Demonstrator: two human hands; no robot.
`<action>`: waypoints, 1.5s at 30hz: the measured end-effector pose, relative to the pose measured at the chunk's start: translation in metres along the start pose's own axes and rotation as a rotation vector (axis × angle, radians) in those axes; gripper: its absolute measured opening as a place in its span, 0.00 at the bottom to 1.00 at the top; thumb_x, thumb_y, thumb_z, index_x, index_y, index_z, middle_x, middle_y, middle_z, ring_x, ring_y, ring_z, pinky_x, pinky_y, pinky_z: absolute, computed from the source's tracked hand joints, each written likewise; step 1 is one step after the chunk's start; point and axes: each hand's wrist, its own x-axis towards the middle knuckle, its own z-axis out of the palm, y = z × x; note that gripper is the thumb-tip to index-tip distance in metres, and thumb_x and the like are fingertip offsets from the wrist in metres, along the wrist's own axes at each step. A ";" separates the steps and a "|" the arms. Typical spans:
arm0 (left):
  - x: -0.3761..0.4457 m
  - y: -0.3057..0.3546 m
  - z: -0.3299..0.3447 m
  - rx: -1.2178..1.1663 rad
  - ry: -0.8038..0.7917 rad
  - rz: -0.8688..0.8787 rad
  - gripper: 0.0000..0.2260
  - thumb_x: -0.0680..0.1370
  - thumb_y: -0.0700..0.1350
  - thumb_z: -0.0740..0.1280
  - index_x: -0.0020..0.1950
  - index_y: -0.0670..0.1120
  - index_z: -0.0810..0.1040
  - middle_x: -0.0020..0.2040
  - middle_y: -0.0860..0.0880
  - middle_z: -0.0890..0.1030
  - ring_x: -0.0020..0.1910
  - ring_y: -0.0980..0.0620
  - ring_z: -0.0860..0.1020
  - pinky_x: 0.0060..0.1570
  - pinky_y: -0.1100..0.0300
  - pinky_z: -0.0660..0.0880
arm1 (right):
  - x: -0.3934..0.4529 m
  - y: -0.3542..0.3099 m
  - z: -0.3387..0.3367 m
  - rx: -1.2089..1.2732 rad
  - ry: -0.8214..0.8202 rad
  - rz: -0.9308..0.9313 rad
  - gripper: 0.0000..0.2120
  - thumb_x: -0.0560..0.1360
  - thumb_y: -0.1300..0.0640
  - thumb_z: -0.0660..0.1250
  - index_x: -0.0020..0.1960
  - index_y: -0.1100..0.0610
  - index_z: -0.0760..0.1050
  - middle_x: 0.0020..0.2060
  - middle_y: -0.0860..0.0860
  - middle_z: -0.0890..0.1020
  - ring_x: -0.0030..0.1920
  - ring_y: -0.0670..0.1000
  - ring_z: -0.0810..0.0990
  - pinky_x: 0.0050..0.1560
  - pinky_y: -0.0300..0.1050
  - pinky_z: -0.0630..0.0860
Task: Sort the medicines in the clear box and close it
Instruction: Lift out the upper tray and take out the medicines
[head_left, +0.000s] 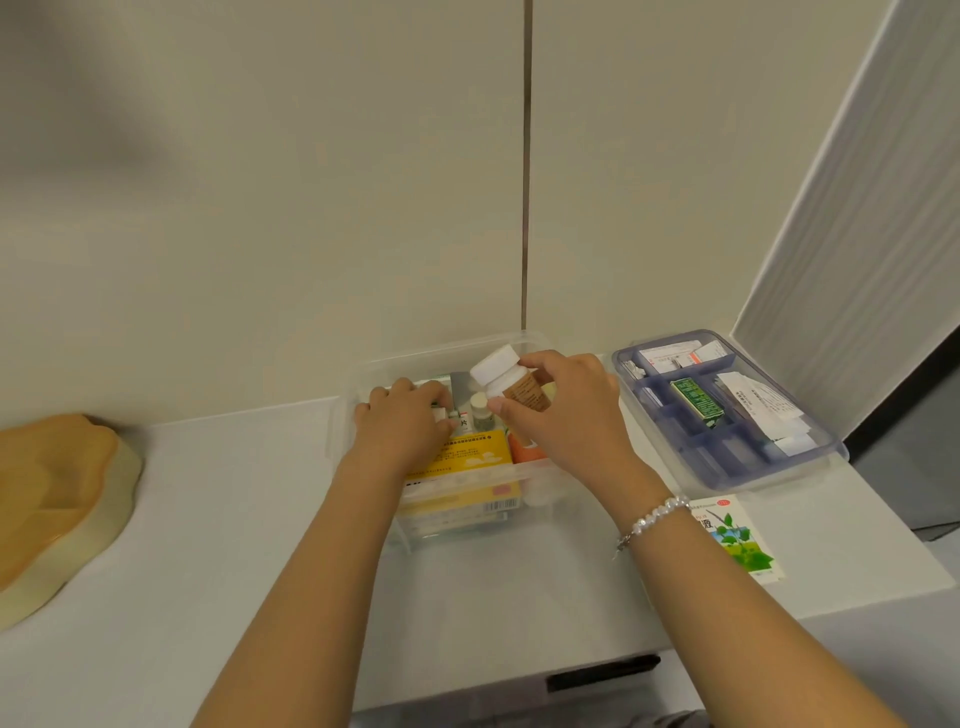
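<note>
Right hand (566, 410) grip holds a white-capped bottle (511, 382), brown label, tilted, above the clear box (358, 374). Left hand (405, 423) is down inside the box's left part, fingers curled over small packs; can't tell whether its grip holds anything. Box sits on the white surface (234, 519), with a yellow carton (467, 457) and a small vial (480, 410) inside. Blue divided tray (727, 467) with packets just right of the box. Leaf-print sachet (737, 540) lies on the surface near the right wrist.

Open clear box (363, 374), medicines (467, 457) inside
</note>
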 end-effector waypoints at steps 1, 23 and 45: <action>-0.001 0.001 -0.001 -0.023 0.006 0.001 0.11 0.76 0.53 0.61 0.58 0.55 0.73 0.61 0.46 0.73 0.62 0.41 0.67 0.60 0.48 0.63 | 0.000 0.000 0.000 0.004 -0.001 0.003 0.25 0.66 0.38 0.68 0.59 0.45 0.71 0.52 0.48 0.79 0.57 0.49 0.68 0.52 0.45 0.59; -0.012 -0.004 -0.026 -0.607 0.318 0.118 0.09 0.72 0.49 0.68 0.51 0.51 0.75 0.48 0.54 0.77 0.46 0.54 0.74 0.38 0.68 0.66 | -0.009 -0.009 -0.013 0.218 0.027 0.005 0.23 0.65 0.40 0.68 0.59 0.43 0.71 0.43 0.35 0.73 0.56 0.49 0.70 0.53 0.46 0.67; -0.035 0.100 -0.035 -1.411 -0.201 0.230 0.10 0.80 0.43 0.57 0.57 0.50 0.77 0.53 0.47 0.78 0.53 0.49 0.77 0.56 0.52 0.76 | -0.038 0.040 -0.104 0.493 0.133 0.118 0.26 0.67 0.40 0.67 0.64 0.44 0.68 0.50 0.40 0.77 0.51 0.43 0.77 0.50 0.43 0.76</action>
